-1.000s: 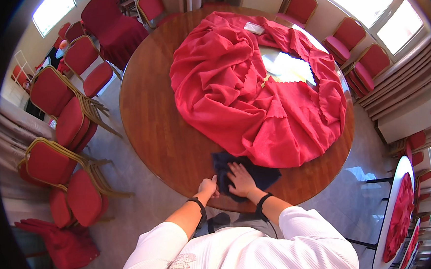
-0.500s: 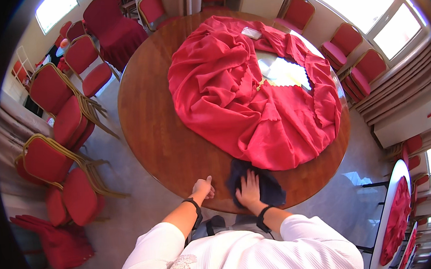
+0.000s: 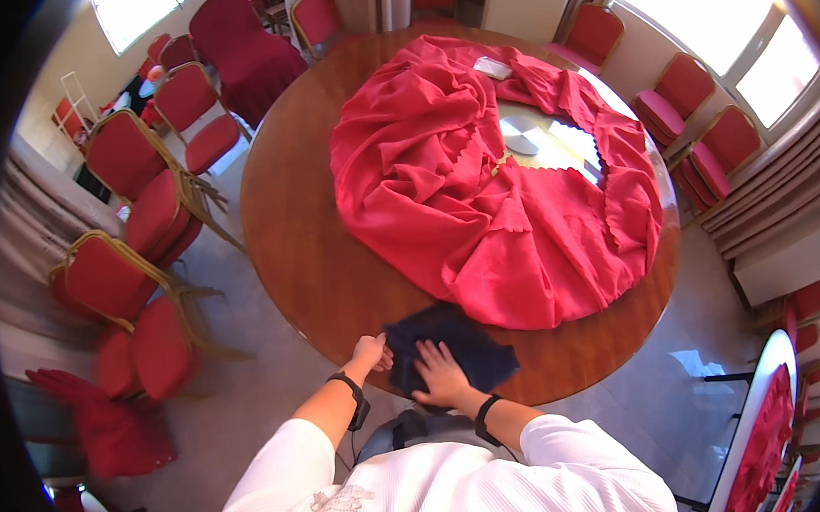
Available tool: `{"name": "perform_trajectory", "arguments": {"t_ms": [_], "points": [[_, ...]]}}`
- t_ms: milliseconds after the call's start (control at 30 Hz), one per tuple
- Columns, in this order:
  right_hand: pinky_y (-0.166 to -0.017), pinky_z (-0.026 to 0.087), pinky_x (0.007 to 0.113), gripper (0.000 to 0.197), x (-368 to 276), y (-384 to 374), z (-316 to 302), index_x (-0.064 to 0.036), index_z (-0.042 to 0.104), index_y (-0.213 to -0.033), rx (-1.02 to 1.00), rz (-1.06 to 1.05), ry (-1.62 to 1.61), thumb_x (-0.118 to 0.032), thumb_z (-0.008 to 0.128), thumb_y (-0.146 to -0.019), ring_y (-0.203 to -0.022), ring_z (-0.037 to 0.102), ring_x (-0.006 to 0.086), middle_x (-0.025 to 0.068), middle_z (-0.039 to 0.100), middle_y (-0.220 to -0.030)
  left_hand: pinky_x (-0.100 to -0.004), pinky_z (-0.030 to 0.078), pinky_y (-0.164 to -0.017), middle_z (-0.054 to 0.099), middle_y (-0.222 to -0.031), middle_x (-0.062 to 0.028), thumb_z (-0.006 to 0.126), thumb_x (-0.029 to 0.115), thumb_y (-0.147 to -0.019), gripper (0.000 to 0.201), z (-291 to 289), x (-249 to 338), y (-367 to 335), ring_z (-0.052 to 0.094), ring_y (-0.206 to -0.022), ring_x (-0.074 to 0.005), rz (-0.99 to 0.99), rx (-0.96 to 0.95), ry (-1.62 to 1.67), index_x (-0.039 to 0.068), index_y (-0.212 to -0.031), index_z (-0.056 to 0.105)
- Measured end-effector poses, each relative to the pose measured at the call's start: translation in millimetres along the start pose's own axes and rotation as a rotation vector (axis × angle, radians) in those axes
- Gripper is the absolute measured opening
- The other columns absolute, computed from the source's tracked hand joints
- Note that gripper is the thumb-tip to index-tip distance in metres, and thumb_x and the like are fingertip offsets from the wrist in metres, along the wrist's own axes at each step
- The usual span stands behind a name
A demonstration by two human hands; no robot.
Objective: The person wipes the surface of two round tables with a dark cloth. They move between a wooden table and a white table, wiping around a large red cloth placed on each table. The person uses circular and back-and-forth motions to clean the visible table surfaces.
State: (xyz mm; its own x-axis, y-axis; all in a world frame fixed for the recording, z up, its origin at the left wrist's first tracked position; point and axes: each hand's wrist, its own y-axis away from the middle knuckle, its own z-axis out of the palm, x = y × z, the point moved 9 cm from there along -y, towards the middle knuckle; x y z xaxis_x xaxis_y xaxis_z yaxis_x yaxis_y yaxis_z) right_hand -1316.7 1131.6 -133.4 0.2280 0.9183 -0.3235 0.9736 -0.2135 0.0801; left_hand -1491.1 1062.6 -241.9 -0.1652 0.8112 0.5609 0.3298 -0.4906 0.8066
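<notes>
Near edge of round table: I press my right hand flat, fingers spread, on a dark cloth | left hand pinches the cloth's left corner at the rim | red tablecloth heaped just beyond, bare wood open to the left | red chairs crowd the left.

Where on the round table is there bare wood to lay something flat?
Bare wood runs along the round table's left arc, between the red tablecloth and the rim. A smaller strip lies right of the dark cloth. The centre is crowded with red folds; both hands press the near edge.
</notes>
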Motion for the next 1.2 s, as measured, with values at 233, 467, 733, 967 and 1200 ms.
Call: {"name": "perform_trajectory", "arguments": {"t_ms": [233, 467, 733, 967, 1200], "points": [[-0.118, 0.027, 0.053, 0.081, 124.5, 21.9, -28.1, -0.0059, 0.049, -0.146, 0.263, 0.410, -0.012, -0.057, 0.063, -0.085, -0.138, 0.041, 0.0409, 0.0220, 0.044, -0.149, -0.0409, 0.059, -0.074, 0.074, -0.103, -0.0209, 0.057, 0.028, -0.099, 0.033, -21.7, 11.9, 32.8, 0.073, -0.091, -0.0320, 0.057, 0.208, -0.163, -0.003, -0.099, 0.069], [-0.122, 0.021, 0.053, 0.082, 172.1, 85.4, -35.3, -0.0022, 0.048, -0.146, 0.284, 0.588, -0.021, -0.055, 0.062, -0.085, -0.142, 0.035, 0.0410, 0.0234, 0.045, -0.147, -0.0481, 0.027, -0.121, 0.013, -0.165, -0.0233, 0.066, 0.042, -0.091, 0.088, -34.5, 7.7, 70.7, 0.017, -0.153, -0.0391, -0.019, 0.633, -0.829, 0.002, -0.157, 0.024], [-0.123, 0.017, 0.056, 0.080, 166.9, 148.4, -27.4, 0.0011, 0.047, -0.145, 0.380, 0.720, 0.042, -0.050, 0.064, -0.085, -0.141, 0.033, 0.0435, 0.0274, 0.042, -0.148, -0.0643, 0.011, -0.121, -0.014, -0.167, -0.0237, 0.058, 0.073, -0.086, 0.123, -14.0, 12.5, 49.9, -0.013, -0.154, -0.0438, -0.347, 0.310, -0.892, -0.001, -0.160, -0.006], [-0.124, 0.010, 0.058, 0.078, 64.8, 96.4, 10.0, 0.0009, 0.053, -0.143, 0.314, 0.661, 0.129, -0.051, 0.061, -0.086, -0.152, 0.018, 0.0447, 0.0278, 0.022, -0.163, -0.0653, 0.010, -0.120, -0.017, -0.165, -0.0291, 0.061, 0.074, -0.082, 0.128, -15.1, 2.0, 67.1, -0.015, -0.152, -0.0486, -0.207, 0.188, -1.022, 0.000, -0.160, -0.009], [-0.122, 0.011, 0.062, 0.081, -44.6, -56.2, 36.5, 0.0054, 0.051, -0.141, 0.335, 0.547, 0.062, -0.049, 0.064, -0.083, -0.150, 0.019, 0.0484, 0.0315, 0.024, -0.161, -0.0643, 0.010, -0.122, 0.017, -0.168, -0.0131, 0.058, 0.058, -0.092, 0.079, -85.7, 0.1, 75.5, 0.010, -0.154, -0.0444, 0.460, -0.090, -1.126, 0.019, -0.157, 0.037]]}}
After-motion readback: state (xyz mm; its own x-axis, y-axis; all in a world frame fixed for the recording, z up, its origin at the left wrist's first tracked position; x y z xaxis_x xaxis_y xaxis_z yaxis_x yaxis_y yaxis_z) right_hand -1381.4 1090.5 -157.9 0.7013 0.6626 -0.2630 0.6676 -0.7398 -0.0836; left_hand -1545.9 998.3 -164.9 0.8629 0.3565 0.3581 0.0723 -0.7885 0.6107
